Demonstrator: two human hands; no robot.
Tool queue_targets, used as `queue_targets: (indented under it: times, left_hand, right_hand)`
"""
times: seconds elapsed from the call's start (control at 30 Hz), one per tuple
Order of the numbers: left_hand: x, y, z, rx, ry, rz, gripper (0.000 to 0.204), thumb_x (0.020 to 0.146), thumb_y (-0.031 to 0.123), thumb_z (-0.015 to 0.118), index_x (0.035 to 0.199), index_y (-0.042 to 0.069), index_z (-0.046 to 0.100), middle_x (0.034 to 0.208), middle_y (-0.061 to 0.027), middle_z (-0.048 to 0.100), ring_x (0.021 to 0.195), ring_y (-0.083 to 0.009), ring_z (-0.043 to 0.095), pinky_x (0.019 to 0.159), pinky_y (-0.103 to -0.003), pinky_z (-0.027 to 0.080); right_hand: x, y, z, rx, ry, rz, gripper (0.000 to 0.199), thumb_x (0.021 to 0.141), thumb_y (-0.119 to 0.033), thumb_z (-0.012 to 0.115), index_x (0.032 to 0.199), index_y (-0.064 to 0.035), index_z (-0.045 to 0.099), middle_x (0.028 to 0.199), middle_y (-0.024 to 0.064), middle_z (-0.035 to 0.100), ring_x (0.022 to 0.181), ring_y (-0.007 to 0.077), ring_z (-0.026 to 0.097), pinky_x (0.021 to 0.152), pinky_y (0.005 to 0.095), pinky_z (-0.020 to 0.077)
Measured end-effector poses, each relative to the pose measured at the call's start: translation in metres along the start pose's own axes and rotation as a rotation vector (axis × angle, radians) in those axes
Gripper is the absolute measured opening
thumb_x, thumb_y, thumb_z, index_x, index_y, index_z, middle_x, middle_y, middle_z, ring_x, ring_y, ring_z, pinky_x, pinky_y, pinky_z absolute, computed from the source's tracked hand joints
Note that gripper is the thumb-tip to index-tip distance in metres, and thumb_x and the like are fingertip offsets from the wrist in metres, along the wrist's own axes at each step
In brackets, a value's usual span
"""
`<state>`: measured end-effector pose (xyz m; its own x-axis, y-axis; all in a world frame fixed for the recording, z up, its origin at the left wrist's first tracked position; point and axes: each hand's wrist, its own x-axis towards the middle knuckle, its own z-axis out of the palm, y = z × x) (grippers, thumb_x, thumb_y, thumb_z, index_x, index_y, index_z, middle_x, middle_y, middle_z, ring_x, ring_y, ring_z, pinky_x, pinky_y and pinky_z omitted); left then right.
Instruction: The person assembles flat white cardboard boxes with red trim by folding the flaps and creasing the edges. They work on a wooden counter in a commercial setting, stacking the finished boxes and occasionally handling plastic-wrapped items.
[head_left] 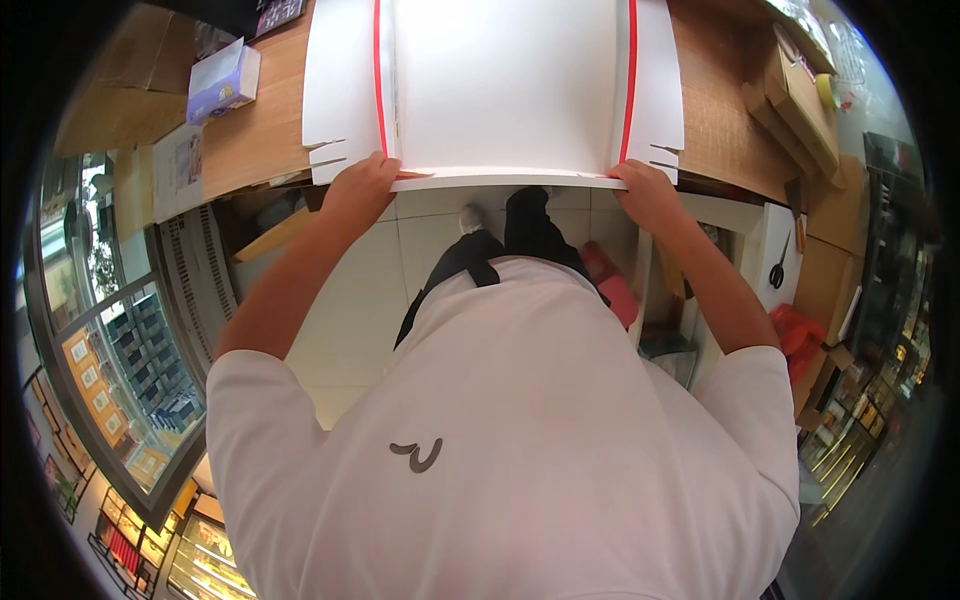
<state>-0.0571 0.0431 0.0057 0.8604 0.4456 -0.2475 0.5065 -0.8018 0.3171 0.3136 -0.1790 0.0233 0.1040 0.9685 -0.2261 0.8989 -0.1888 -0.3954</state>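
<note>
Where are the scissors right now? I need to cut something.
In the head view the black-handled scissors lie on a white surface at the right, below the wooden table edge, right of the person's right hand.

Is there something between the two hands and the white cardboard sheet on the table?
Nothing visible. The left hand and the right hand already grip the near edge of the white cardboard sheet on the wooden table.

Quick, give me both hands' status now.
Left hand: closed on the near edge of the flat white cardboard sheet with red stripes.
Right hand: closed on the same sheet's near edge.
</note>
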Motion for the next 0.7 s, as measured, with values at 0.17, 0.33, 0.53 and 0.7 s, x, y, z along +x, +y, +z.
queue_targets:
  times: [0.17,0.33,0.53,0.7]
  left_hand:
    - [0.013,0.011,-0.013,0.057,-0.022,-0.026,0.021,0.076,0.001,0.062,0.095,0.003,0.052,0.079,-0.0151,0.059,0.078,-0.0352,0.062,0.068,-0.044,0.05]
    - [0.026,0.017,-0.021,0.215,-0.184,-0.031,0.011,0.074,0.002,0.061,0.084,0.003,0.056,0.077,-0.0163,0.058,0.078,-0.0352,0.062,0.067,-0.045,0.049]
    - [0.034,0.016,-0.035,0.42,0.06,0.323,0.006,0.07,0.002,0.061,0.071,0.008,0.063,0.079,-0.0072,0.057,0.086,-0.0246,0.055,0.078,-0.035,0.044]
    - [0.042,0.0,-0.034,0.218,-0.067,0.371,0.01,0.071,-0.002,0.057,0.075,0.006,0.063,0.077,-0.0094,0.057,0.087,-0.0267,0.055,0.082,-0.036,0.042]
  right_hand:
    - [0.003,0.0,0.0,-0.166,-0.037,-0.066,0.007,0.076,-0.004,0.058,0.082,-0.0036,0.06,0.086,0.0149,0.062,0.084,0.035,0.061,0.075,0.0438,0.0499]
    - [0.01,0.002,-0.003,-0.248,-0.126,-0.125,0.005,0.076,-0.005,0.057,0.08,-0.0046,0.06,0.084,0.0145,0.062,0.081,0.033,0.063,0.072,0.0453,0.0499]
    - [0.018,-0.005,-0.015,-0.565,0.0,-0.327,0.006,0.072,-0.009,0.061,0.069,-0.011,0.065,0.081,0.0059,0.06,0.084,0.0232,0.058,0.077,0.0352,0.0456]
    - [0.036,0.002,-0.037,-0.574,-0.181,-0.545,0.006,0.073,-0.014,0.063,0.068,-0.011,0.067,0.08,0.0045,0.061,0.087,0.0213,0.055,0.086,0.032,0.041]
